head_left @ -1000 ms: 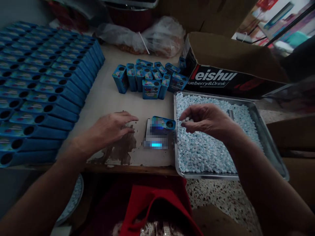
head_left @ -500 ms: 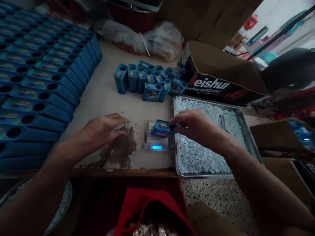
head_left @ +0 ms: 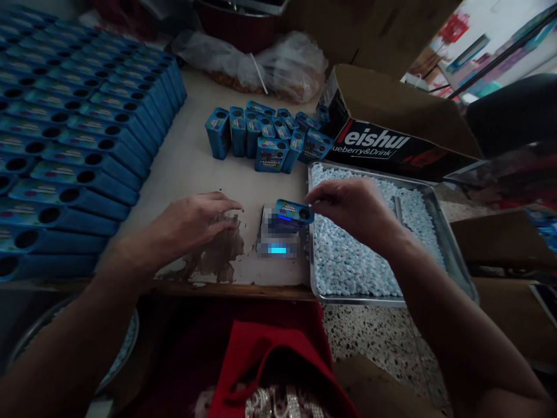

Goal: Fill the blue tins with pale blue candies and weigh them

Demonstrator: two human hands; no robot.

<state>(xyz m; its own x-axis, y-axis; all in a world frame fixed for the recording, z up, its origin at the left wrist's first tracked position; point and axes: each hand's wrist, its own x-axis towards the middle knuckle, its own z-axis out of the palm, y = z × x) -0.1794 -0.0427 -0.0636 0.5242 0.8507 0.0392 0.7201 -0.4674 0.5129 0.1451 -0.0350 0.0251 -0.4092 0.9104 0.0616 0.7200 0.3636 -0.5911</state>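
Observation:
A blue tin (head_left: pixel 294 210) with a round dark hole in its top rests on a small scale (head_left: pixel 278 238) with a lit blue display. My right hand (head_left: pixel 343 200) reaches over the tray from the right, its fingertips drawn together at the tin's right end by the hole. What they pinch, if anything, is too small to make out. To the left of the scale, my left hand (head_left: pixel 195 217) hovers above the table with thumb and fingers apart, holding nothing. Small pale-blue and white candies (head_left: pixel 348 264) fill a metal tray (head_left: pixel 369 300) beneath my right forearm.
Rows of blue tins (head_left: pixel 87 145) crowd the table's left side. Several more tins (head_left: pixel 270 154) stand behind the scale. At the back lies a clear plastic bag (head_left: pixel 296 67); an open cardboard box (head_left: pixel 369 139) stands behind the tray. A bowl (head_left: pixel 134 331) of candies sits below the table edge.
My right fingertips have shifted from over the tin's right end to its far right edge. The tin looks slightly turned on the scale. My left hand remains apart from it. The whole view has shifted slightly.

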